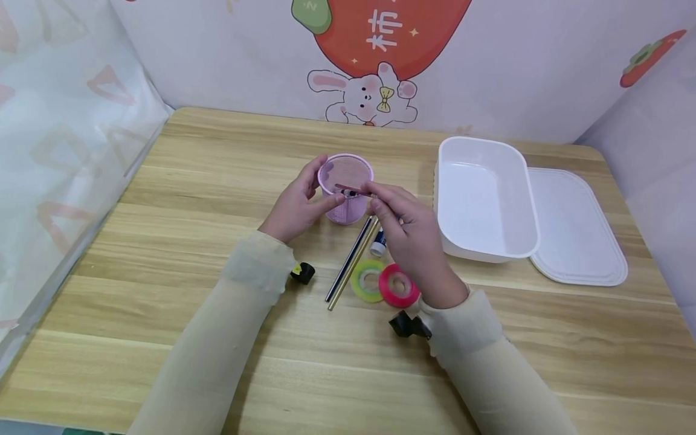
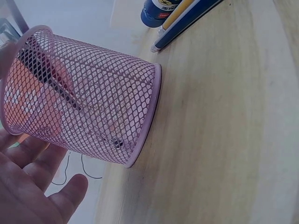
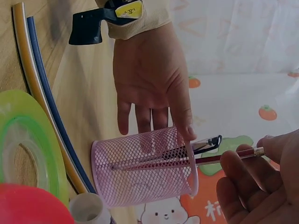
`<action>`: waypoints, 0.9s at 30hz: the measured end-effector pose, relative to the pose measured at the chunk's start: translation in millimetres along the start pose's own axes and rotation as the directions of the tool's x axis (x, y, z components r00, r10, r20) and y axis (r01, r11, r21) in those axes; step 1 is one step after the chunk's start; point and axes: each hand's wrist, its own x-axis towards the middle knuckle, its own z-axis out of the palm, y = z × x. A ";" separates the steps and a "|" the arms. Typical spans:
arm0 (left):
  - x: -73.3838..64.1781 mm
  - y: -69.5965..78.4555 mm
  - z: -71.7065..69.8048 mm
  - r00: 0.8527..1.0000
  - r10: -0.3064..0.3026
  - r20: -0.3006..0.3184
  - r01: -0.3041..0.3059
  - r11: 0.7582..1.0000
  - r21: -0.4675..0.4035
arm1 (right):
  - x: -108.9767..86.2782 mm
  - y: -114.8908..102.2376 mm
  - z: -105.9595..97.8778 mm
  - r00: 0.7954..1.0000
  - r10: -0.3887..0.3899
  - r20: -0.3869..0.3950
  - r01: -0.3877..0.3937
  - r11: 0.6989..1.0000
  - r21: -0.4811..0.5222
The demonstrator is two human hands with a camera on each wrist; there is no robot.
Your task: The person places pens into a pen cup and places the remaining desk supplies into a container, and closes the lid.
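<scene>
A pink mesh pen cup (image 1: pixel 348 209) stands upright on the table. My left hand (image 1: pixel 296 206) holds it from the left, thumb at the rim and fingers round the far side. Between thumb and fingers, my right hand (image 1: pixel 409 232) pinches a dark red pencil (image 3: pixel 209 159) near its metal-capped end. Its other end reaches down inside the cup, seen through the mesh in the right wrist view. A black pen with a clip (image 3: pixel 208 143) leans in the cup beside it.
In front of the cup lie a navy pencil (image 1: pixel 348 260) and a gold pencil (image 1: pixel 352 266). Near them are a blue glue stick (image 1: pixel 379 241), a yellow-green tape roll (image 1: pixel 356 284) and a red tape roll (image 1: pixel 387 290). To the right, a white tub (image 1: pixel 473 205) overlaps its lid (image 1: pixel 576 223).
</scene>
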 end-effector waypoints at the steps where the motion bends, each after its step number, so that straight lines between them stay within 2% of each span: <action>1: -0.3 -0.2 -0.2 1.000 0.000 -0.003 0.000 1.000 0.005 | 0.1 0.3 0.1 1.000 0.009 0.001 -0.009 1.000 0.000; 6: -0.9 -1.9 -0.6 1.000 -0.001 -0.015 0.001 1.000 0.013 | 0.8 0.8 1.4 0.999 0.047 0.004 -0.047 0.999 -0.011; 13: 0.2 -4.4 0.2 1.000 0.001 -0.023 -0.001 1.000 0.018 | 0.2 3.9 2.6 0.990 0.142 -0.014 -0.142 0.990 -0.013; 17: 1.0 -5.5 0.7 1.000 0.014 -0.026 -0.014 1.000 0.020 | 0.2 4.7 1.4 0.989 0.144 -0.022 -0.144 0.990 -0.001; 22: 1.8 -5.7 1.2 1.000 0.016 -0.019 -0.016 1.000 0.019 | 2.1 -3.4 -6.9 0.992 0.063 -0.112 -0.055 0.996 0.073; 27: 3.3 -4.1 1.9 1.000 0.024 -0.018 -0.024 0.999 0.041 | 4.2 -15.3 -15.7 0.974 -0.048 -0.223 0.080 0.987 0.137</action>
